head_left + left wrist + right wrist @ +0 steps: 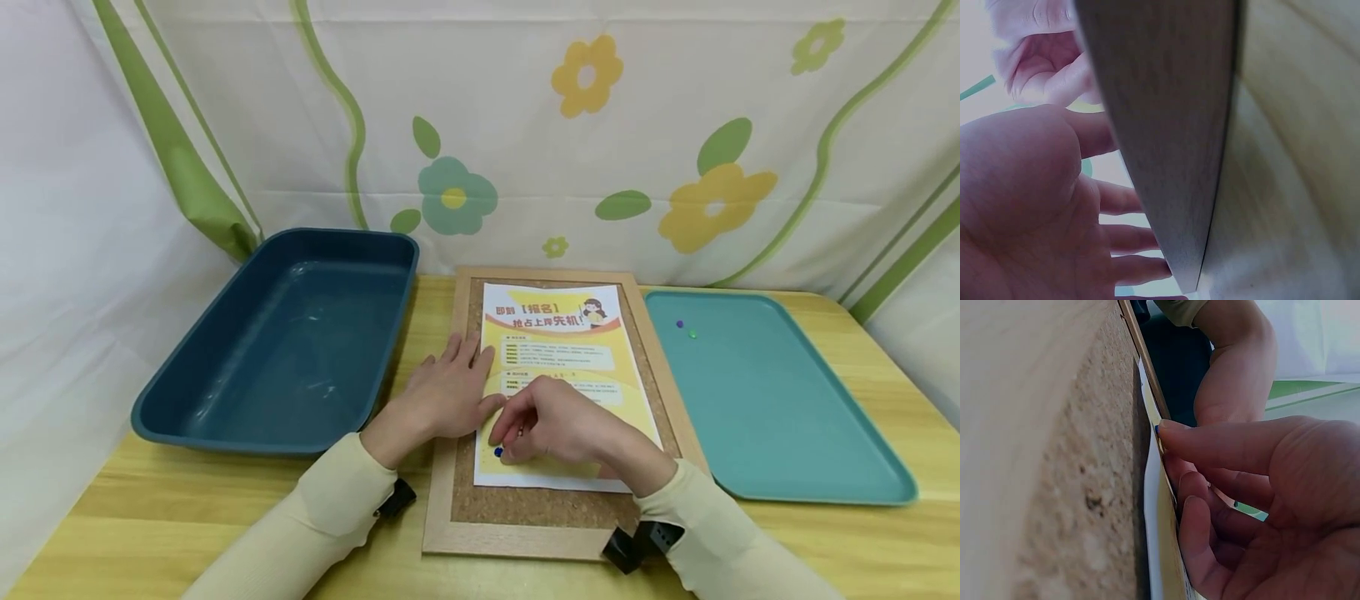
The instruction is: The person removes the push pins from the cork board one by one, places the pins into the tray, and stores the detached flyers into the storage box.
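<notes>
We see a blue pin [498, 452] at the lower left corner of the flyer [558, 367], which lies on the cork board [540, 508] mid-table. The right hand [551, 421] has fingers curled, grip narrow, fingertip pressing the pin; the head view shows only a blue dot by the fingertips. The right wrist view adds what the head cam lacks: index tip [1172, 434] on the pin's blue head [1156, 430], flat against the paper edge. The left hand [442, 392] lies flat, fingers straight, on the flyer's left edge and the board frame. The left wrist view shows mostly palm [1022, 206] and frame; no pin there. W/ the head view only: dark blue bin [285, 333] left of the board, teal tray [772, 400] right, two small pins [686, 328] in it, purple and green.
</notes>
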{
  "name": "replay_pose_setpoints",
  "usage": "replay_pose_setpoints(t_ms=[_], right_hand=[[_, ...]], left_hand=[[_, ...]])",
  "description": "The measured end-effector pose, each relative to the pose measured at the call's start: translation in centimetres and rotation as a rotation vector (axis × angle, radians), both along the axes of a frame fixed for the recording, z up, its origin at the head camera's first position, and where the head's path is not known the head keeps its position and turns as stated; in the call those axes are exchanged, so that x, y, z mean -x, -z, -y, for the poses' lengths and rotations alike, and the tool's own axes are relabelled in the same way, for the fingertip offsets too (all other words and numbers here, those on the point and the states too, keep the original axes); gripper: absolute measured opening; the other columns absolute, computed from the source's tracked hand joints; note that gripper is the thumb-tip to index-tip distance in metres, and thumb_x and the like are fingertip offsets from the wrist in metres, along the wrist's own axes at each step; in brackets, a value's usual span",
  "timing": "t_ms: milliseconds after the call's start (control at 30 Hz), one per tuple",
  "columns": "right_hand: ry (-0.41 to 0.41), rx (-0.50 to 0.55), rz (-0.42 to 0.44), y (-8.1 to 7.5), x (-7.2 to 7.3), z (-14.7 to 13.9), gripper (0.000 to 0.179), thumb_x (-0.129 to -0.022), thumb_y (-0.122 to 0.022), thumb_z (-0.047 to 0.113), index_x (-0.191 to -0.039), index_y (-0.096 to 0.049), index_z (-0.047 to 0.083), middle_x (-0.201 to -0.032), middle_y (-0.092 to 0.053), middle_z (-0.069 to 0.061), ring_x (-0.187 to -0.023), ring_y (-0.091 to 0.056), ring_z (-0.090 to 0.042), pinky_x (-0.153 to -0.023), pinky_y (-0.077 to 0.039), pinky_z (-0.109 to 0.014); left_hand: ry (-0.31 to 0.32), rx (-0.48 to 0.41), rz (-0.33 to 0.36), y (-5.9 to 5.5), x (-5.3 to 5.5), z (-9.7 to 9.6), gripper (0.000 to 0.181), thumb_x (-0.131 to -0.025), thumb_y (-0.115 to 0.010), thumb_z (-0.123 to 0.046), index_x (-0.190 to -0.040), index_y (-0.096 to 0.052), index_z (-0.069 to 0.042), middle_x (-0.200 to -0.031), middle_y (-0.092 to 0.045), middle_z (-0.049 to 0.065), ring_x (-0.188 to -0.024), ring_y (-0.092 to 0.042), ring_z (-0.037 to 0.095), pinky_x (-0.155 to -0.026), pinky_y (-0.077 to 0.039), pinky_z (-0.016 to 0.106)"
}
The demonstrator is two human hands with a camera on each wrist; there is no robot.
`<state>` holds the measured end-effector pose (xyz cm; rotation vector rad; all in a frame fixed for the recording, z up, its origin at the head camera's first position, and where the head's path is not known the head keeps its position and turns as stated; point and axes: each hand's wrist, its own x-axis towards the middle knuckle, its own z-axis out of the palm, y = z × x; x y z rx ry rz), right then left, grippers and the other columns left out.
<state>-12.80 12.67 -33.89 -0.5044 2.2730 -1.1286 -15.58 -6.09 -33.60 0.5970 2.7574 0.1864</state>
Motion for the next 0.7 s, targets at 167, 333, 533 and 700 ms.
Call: replay_pose_setpoints(t_ms=[167, 333, 533, 700], right_hand=[[-0.018, -0.008, -0.024, 0.09, -0.06, -0.03, 0.011, -0.085, -0.085, 0.002, -0.085, -0.082, 0.013, -0.073, -0.073, 0.004, -0.07, -0.064, -0.011, -0.068, -0.054, -0.028], [-0.026, -0.02, -0.045, 0.2, -0.19, -0.03, 0.01, -0.085, -0.085, 0.003, -0.084, -0.082, 0.013, -0.072, -0.072, 0.005, -0.07, -0.063, -0.01, -0.067, -0.053, -0.027], [-0.023, -0.037, -0.056, 0.17, -0.19, 0.09, 0.007, -0.084, -0.085, 0.005, -0.083, -0.082, 0.011, -0.071, -0.07, 0.006, -0.07, -0.062, -0.01, -0.067, -0.052, -0.026], [-0.017, -0.051, -0.06, 0.01, -0.24, 0.2, 0.01, -0.086, -0.084, 0.003, -0.082, -0.081, 0.012, -0.07, -0.069, 0.006, -0.069, -0.061, -0.01, -0.066, -0.051, -0.026]], left_hand=[[-0.003, 0.005, -0.001, -0.04, -0.05, -0.03, 0.076, -0.109, -0.053, -0.053, -0.168, -0.031, -0.011, -0.179, -0.014, 0.017, -0.166, -0.015, 0.039, -0.125, -0.034, 0.064], [-0.005, 0.014, -0.003, 0.08, -0.14, -0.12, 0.076, -0.108, -0.053, -0.054, -0.168, -0.032, -0.012, -0.179, -0.015, 0.017, -0.166, -0.016, 0.038, -0.125, -0.034, 0.064], [-0.002, 0.01, 0.0, 0.07, -0.11, -0.06, 0.076, -0.109, -0.052, -0.053, -0.169, -0.031, -0.011, -0.179, -0.015, 0.017, -0.167, -0.015, 0.039, -0.125, -0.034, 0.065], [-0.004, 0.007, 0.003, 0.03, -0.12, -0.03, 0.076, -0.109, -0.052, -0.053, -0.169, -0.03, -0.011, -0.179, -0.013, 0.017, -0.167, -0.014, 0.038, -0.125, -0.034, 0.065]])
